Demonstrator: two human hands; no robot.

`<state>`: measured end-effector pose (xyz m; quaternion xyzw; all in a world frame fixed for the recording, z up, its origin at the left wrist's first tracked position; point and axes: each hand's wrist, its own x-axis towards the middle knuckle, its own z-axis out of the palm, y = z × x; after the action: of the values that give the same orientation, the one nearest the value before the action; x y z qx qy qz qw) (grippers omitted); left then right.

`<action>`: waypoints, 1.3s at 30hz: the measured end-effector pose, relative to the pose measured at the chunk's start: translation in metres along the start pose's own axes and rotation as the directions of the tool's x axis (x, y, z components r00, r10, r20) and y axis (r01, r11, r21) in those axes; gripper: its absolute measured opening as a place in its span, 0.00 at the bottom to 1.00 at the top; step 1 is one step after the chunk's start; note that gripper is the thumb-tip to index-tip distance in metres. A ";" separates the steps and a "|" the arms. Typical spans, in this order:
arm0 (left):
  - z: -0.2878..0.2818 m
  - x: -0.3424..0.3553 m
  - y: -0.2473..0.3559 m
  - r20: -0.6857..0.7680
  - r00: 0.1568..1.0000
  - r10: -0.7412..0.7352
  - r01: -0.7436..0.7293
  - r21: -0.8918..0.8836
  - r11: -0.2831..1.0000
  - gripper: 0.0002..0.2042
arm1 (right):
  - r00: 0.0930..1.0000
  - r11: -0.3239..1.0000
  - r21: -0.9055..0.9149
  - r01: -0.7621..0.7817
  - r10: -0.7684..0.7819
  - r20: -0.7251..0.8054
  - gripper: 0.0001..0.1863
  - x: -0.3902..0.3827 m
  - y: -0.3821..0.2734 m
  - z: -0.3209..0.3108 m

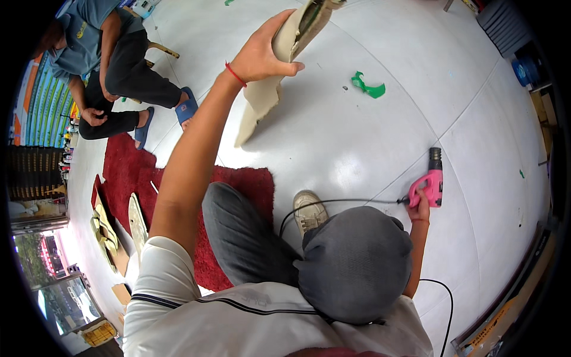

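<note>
My left hand [262,52], a red string around its wrist, is raised and grips a beige panel [262,101]. The panel has a ragged lower edge and a dark strip along its upper part; I cannot tell what it belongs to. Out to the right, my right hand [420,207] is closed round the handle of a pink heat gun [436,184]. Its black nozzle points away from me, well apart from the panel. A black cord [345,201] runs from the handle across the floor and over my shoe.
A red mat [253,184] lies by my bent knee. Green scraps [372,89] are on the pale floor ahead. At upper left sits another person [95,47] in blue slippers. Beige pieces [138,220] lie at left; boxes [505,315] line the right wall.
</note>
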<state>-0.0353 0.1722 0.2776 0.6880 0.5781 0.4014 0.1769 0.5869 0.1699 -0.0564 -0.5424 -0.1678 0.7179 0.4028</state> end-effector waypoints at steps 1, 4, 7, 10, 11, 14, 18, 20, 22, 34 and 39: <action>0.006 0.002 -0.005 0.026 0.999 0.042 -0.043 0.038 0.998 0.52 | 0.994 0.993 0.050 0.105 -0.102 -0.049 0.10 0.002 -0.006 0.006; 0.019 -0.010 -0.014 0.094 0.995 0.037 -0.048 0.116 0.992 0.54 | 0.889 0.906 0.038 0.421 -0.404 -0.217 0.10 -0.024 0.001 0.063; 0.026 -0.021 -0.021 0.086 0.996 -0.008 0.000 0.097 0.995 0.58 | 0.739 0.764 -0.148 0.628 -0.645 -0.191 0.10 -0.090 -0.028 0.125; 0.038 -0.029 -0.024 0.119 0.993 -0.026 0.025 0.013 1.000 0.60 | 0.800 0.809 -0.055 0.585 -0.565 0.202 0.11 -0.132 -0.089 0.150; 0.040 -0.034 -0.031 0.123 0.992 -0.021 0.021 0.002 1.000 0.61 | 0.766 0.751 -0.178 0.636 -0.586 0.264 0.11 -0.148 -0.106 0.168; 0.049 -0.038 -0.037 0.126 0.992 -0.004 0.004 0.006 1.000 0.61 | 0.722 0.526 -0.520 0.673 -0.618 0.310 0.07 -0.195 -0.125 0.219; 0.055 -0.043 -0.039 0.136 0.991 -0.021 0.014 0.048 0.999 0.60 | 0.756 0.469 -0.609 0.640 -0.523 0.392 0.10 -0.228 -0.134 0.240; 0.059 -0.042 -0.034 0.159 0.987 -0.003 -0.006 0.059 0.998 0.60 | 0.807 0.509 -0.644 0.571 -0.493 0.325 0.14 -0.244 -0.140 0.254; 0.061 -0.044 -0.035 0.174 0.985 0.018 -0.028 0.055 0.998 0.60 | 0.870 0.545 -0.693 0.471 -0.418 0.262 0.18 -0.256 -0.153 0.265; 0.055 -0.044 -0.033 0.241 0.971 -0.003 -0.015 0.072 0.997 0.67 | 0.745 0.380 -0.654 0.654 -0.475 0.469 0.21 -0.264 -0.159 0.293; 0.054 -0.044 -0.031 0.270 0.962 -0.034 0.019 0.058 0.998 0.65 | 0.787 0.406 -0.760 0.507 -0.577 0.217 0.22 -0.259 -0.141 0.309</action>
<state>-0.0150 0.1510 0.2067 0.7332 0.5684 0.2852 0.2409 0.3830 0.1209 0.3159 -0.6051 -0.6150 0.3756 0.3385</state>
